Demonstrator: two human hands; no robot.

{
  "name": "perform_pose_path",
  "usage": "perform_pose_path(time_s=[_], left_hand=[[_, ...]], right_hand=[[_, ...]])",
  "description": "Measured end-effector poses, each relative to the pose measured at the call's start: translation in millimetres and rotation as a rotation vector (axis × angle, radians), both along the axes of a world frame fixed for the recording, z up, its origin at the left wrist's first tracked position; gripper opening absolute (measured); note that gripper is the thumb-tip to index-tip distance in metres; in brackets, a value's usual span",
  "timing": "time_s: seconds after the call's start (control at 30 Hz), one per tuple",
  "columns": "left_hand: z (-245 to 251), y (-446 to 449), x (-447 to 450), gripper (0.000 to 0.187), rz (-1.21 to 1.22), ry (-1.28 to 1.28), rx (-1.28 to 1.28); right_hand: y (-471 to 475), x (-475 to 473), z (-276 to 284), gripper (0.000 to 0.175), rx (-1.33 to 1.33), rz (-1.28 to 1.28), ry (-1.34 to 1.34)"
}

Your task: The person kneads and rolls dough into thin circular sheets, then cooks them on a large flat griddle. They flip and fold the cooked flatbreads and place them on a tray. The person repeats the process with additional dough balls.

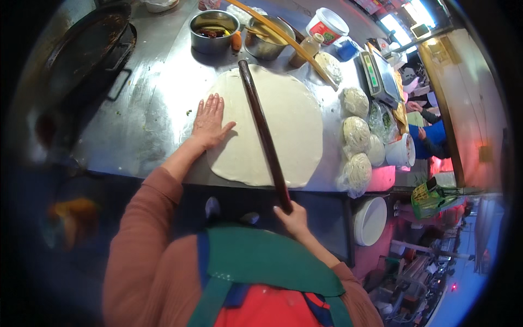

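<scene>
A wide, thin round of rolled dough [294, 122] lies on the metal worktop near its front edge. Across it runs a long dark wooden rolling pin [261, 126], pointing away from me. My right hand [295, 218] grips the pin's near end, just past the edge of the worktop. My left hand [211, 122] rests flat at the left rim of the dough, fingers extended and thumb spread over the sheet. It holds nothing.
Behind the dough stand two steel pots [215, 34], a bottle [306, 49] and a long wooden stick [294, 43]. Several plastic-wrapped dough balls [356, 135] line the right side, near a scale [378, 79]. A large black pan [88, 45] sits left. Another person's hand [421, 133] shows far right.
</scene>
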State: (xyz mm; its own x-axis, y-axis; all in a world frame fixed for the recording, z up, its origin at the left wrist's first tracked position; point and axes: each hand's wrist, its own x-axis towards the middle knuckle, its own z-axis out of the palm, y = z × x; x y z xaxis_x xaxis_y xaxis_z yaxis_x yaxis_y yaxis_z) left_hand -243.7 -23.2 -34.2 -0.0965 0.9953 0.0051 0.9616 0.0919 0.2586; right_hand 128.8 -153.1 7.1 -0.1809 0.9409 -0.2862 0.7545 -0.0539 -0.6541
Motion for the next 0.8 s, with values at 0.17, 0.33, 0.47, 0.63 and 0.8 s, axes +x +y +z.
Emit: perform_pose_path(time_s=[0.17, 0.33, 0.47, 0.63, 0.8], left_hand=[[8, 1, -11, 0.083, 0.143, -0.328, 0.152], [43, -34, -18, 0.100, -0.134, -0.019, 0.607], [49, -46, -42, 0.088, -0.291, 0.241, 0.372], [27, -55, -60, 0.069, -0.226, 0.166, 0.210], [10, -31, -31, 0.064, 0.066, 0.219, 0.280]], right_hand=[[4, 64, 24, 0.038, 0.220, 0.026, -0.137], [68, 92, 29, 0.039, 0.398, 0.235, -0.310], [130, 89, 19, 0.032, 0.520, 0.469, -0.300], [200, 59, 32, 0.028, 0.741, 0.520, -0.319], [242, 57, -29, 0.064, 0.706, 0.308, -0.372]])
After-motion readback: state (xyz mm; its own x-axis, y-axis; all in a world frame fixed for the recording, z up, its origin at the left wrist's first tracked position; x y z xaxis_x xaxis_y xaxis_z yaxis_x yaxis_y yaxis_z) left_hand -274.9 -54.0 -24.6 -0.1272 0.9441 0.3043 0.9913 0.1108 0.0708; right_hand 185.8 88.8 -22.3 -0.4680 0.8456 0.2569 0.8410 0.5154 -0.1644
